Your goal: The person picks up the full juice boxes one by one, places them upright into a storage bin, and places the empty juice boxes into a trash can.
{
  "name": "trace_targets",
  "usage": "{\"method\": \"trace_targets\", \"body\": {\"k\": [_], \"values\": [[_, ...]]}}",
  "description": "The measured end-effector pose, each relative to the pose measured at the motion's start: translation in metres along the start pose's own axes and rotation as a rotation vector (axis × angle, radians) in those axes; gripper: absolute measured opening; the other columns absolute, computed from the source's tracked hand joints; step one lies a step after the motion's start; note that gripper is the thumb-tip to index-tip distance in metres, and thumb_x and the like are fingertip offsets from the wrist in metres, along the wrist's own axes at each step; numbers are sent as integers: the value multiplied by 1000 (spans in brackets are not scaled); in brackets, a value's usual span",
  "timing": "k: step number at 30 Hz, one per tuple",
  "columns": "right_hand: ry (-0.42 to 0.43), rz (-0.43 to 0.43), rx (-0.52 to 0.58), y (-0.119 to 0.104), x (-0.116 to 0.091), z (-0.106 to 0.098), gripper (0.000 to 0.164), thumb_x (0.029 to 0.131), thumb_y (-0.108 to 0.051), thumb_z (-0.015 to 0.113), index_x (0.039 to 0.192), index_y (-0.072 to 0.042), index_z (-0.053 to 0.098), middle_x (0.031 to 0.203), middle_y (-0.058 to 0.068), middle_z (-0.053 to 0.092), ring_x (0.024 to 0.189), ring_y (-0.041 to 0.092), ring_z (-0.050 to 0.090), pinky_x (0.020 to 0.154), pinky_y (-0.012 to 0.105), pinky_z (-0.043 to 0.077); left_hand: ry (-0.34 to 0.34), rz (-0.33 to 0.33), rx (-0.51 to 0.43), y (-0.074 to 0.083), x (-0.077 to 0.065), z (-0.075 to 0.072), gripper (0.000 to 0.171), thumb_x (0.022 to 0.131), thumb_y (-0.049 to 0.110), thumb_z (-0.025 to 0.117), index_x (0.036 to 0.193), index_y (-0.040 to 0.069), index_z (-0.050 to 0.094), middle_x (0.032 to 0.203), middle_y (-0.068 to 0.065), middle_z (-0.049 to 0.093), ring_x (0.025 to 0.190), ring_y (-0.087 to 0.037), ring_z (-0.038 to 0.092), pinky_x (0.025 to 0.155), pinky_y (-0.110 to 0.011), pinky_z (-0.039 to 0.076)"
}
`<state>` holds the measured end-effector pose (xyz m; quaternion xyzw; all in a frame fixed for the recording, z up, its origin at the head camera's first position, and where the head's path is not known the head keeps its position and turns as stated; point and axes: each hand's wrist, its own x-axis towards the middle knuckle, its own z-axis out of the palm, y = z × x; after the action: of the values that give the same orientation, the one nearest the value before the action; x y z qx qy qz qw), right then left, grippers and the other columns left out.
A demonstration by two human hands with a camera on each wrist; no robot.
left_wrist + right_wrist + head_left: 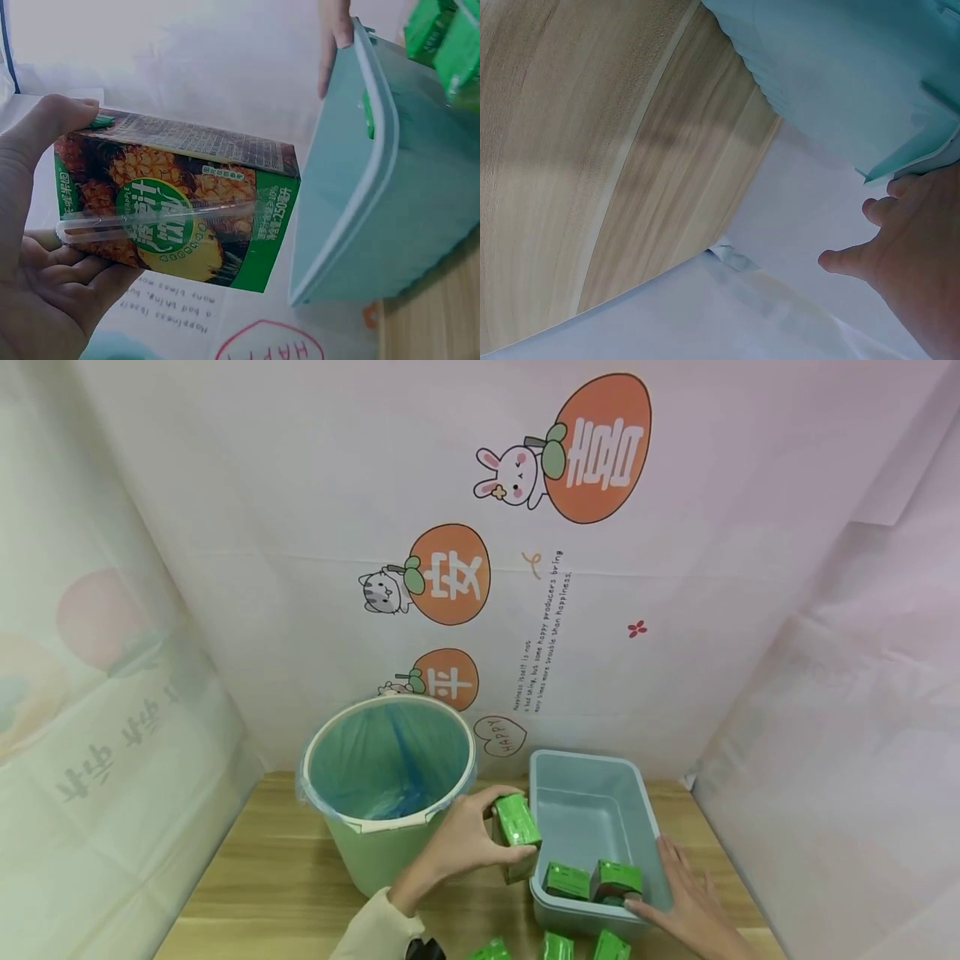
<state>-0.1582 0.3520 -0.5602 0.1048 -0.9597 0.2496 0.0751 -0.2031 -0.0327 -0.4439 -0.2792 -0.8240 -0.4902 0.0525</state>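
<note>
My left hand [467,837] pinches a pineapple juice carton [517,820] between thumb and fingers, beside the left wall of a light blue plastic bin [577,818]. In the left wrist view the carton [161,206] shows pineapple pictures, a green label and a wrapped straw [97,227] on its side. My right hand [693,900] holds the bin at its near right corner, thumb over the rim and fingers along the outside. Two green-topped cartons, a left one [567,881] and a right one [618,877], are at the bin's near end.
Several more green-topped cartons [558,946] are on the wooden table [247,868] at its near side. A round green bucket [363,852] lined with a blue bag stands left of the bin. Printed cloth [337,468] hangs behind and at both sides.
</note>
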Motion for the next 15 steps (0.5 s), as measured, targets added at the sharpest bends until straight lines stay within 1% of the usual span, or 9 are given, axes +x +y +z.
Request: {"method": "trace_targets", "body": {"k": [4,6,9,12,15], "values": [[-2,5,5,0,-1,0,124,87,-51,81,169,0,2,168,36,16,153,58,15,111,85,-1,-43,21,-70,-1,19,6,66,78,30,95,135,12,68,108,4,73,92,-6,65,84,-29,57],[2,3,7,0,-1,1,124,87,-51,81,169,-1,2,168,36,16,153,57,15,112,84,-2,-72,29,-98,-3,28,8,65,79,28,94,136,9,67,106,2,73,90,-5,68,80,-26,59],[1,5,7,-1,-1,1,124,87,-51,81,169,-1,2,168,36,16,153,58,15,112,84,-2,-111,24,-93,-6,40,13,66,82,31,93,139,9,66,105,2,74,89,-3,69,77,-23,59],[-2,6,1,-1,-1,0,125,87,-51,81,168,1,3,167,37,17,151,60,17,112,85,-1,-138,24,-71,-7,50,18,68,82,34,92,140,11,66,106,4,73,90,-1,67,77,-21,57],[-2,5,-1,-2,-1,0,125,86,-51,82,168,1,3,167,37,18,150,61,19,111,86,0,-166,38,-91,-8,60,24,68,82,31,92,141,9,65,107,4,71,89,-1,65,76,-21,58]]}}
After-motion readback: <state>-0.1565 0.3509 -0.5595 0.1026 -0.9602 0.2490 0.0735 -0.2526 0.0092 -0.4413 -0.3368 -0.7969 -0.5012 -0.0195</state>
